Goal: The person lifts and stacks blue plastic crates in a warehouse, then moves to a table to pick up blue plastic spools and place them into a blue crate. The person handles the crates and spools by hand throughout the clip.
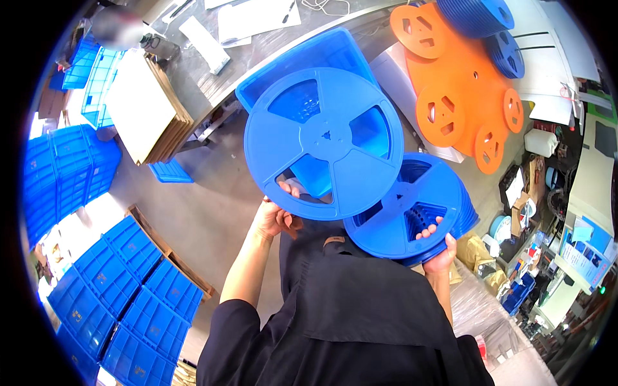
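My left hand is closed on the lower left rim of a large blue plastic reel, its fingers reaching through a cut-out. The reel's broad face is turned up, with a small hub hole at its centre. My right hand grips the lower right rim of a stack of similar blue reels, fingertips showing through an opening. The large reel overlaps the stack's upper left side. Partly behind the held reel is a blue plastic bin, visible through the cut-outs too.
An orange rotary fixture with round discs and blue reels stands at the right. Papers lie on a grey table ahead. Brown boards rest at its left end. Stacked blue crates stand at lower left, a plastic-wrapped surface at lower right.
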The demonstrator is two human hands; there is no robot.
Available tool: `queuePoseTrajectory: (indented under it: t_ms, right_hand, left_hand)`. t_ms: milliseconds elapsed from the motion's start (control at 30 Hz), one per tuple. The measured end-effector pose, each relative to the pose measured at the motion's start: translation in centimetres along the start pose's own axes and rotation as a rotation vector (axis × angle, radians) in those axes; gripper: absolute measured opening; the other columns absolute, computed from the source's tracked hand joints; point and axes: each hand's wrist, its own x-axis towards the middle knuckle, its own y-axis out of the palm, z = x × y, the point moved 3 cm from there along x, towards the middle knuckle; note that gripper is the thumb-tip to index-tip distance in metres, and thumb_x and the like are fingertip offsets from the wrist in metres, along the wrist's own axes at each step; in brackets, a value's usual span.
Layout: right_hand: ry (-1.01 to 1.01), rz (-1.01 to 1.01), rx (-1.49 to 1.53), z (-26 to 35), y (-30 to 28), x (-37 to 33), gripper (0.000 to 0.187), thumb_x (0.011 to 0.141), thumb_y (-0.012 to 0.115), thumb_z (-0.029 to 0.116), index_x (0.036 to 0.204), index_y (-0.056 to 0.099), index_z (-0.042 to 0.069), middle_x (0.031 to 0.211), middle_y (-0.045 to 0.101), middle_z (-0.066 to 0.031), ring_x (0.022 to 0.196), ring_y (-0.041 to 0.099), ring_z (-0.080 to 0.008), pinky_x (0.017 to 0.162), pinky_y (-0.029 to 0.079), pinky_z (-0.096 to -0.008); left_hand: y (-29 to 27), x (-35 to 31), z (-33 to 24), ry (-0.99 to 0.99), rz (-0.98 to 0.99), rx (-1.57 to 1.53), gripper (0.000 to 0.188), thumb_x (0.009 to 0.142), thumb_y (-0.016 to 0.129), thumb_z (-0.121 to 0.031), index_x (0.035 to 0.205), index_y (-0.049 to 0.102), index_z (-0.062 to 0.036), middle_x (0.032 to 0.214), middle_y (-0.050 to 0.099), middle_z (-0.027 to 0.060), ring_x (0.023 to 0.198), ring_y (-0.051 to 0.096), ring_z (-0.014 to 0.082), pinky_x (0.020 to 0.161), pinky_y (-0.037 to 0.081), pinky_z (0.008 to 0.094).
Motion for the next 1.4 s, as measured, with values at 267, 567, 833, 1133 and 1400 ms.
queuePoseTrajectory:
  t_ms: [267, 567, 833, 1133, 1400]
  right_hand:
    - [0.108, -0.017, -0.021, -2.5, -3.3, 2.9, 0.049, 0.080, 0.055, 0.031, 0.121, 0.043, 0.007, 0.091, 0.055, -0.0090, 0.082, 0.054, -0.0231, 0.078, 0.046, -0.0413]
    - [0.232, 0.048, 0.064, -6.5, -7.5, 6.8, 0.051, 0.081, 0.054, 0.028, 0.122, 0.039, 0.003, 0.093, 0.057, -0.0132, 0.084, 0.056, -0.0247, 0.084, 0.046, -0.0436]
    - [0.319, -0.072, -0.064, -7.8, -7.7, 8.2, 0.055, 0.075, 0.060, 0.035, 0.118, 0.042, 0.005, 0.081, 0.053, -0.0091, 0.072, 0.053, -0.0219, 0.079, 0.046, -0.0399]
    - [0.267, 0.107, 0.139, -8.0, -6.8, 9.9, 0.051, 0.078, 0.059, 0.033, 0.119, 0.043, 0.006, 0.083, 0.052, -0.0081, 0.075, 0.052, -0.0199, 0.081, 0.043, -0.0396]
    - [0.294, 0.250, 0.373, -8.1, -6.7, 10.5, 0.045, 0.081, 0.063, 0.033, 0.114, 0.044, 0.010, 0.077, 0.052, -0.0035, 0.073, 0.052, -0.0177, 0.079, 0.040, -0.0374]
  left_hand:
    - [-8.5, 4.1, 3.5, -0.043, -0.232, 0.069, 0.026, 0.078, 0.062, -0.005, 0.103, 0.053, -0.0033, 0.097, 0.057, 0.0137, 0.057, 0.062, 0.0219, 0.046, 0.055, 0.0309]
    - [-21.2, 20.9, 11.7, -0.099, -0.646, 0.437, 0.024, 0.079, 0.051, 0.000, 0.103, 0.048, -0.0015, 0.082, 0.057, 0.0123, 0.066, 0.058, 0.0212, 0.055, 0.049, 0.0341]
    - [-30.0, 26.5, 13.9, -0.098, -0.956, 0.777, 0.032, 0.078, 0.054, 0.002, 0.109, 0.050, 0.0006, 0.102, 0.058, 0.0149, 0.094, 0.056, 0.0268, 0.082, 0.046, 0.0420]
    - [-23.2, 21.7, 12.4, 0.086, -1.053, 0.916, 0.057, 0.081, 0.062, -0.006, 0.132, 0.038, -0.0041, 0.112, 0.056, 0.0086, 0.103, 0.054, 0.0190, 0.090, 0.044, 0.0318]
    - [-8.0, 17.1, 11.6, 0.238, -0.464, 1.119, 0.051, 0.082, 0.057, 0.001, 0.130, 0.039, -0.0017, 0.110, 0.057, 0.0115, 0.099, 0.057, 0.0204, 0.090, 0.044, 0.0328]
